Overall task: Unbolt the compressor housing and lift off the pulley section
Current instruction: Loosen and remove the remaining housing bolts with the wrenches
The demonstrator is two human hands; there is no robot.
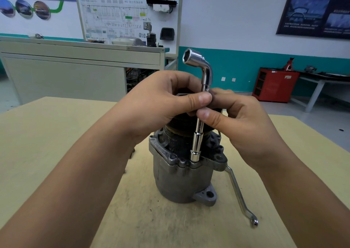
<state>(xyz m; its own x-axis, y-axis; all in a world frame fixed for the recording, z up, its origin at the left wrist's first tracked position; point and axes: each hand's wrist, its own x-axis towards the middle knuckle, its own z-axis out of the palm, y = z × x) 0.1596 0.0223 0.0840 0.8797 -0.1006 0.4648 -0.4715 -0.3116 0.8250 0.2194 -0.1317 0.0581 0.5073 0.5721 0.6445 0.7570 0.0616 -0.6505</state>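
A grey compressor housing stands upright on the wooden table, with its dark pulley section on top, partly hidden behind my hands. A chrome L-shaped socket wrench stands nearly upright, its lower socket seated on a bolt at the housing's front flange and its bent socket end pointing up left. My left hand pinches the wrench shaft between thumb and fingers. Just below it, my right hand pinches the same shaft from the right.
A ring spanner lies on the table to the right of the housing, its near end by the table's front right. Small parts lie partly hidden under my left wrist. Behind the table stand a grey cabinet, a red tool cabinet and a bench.
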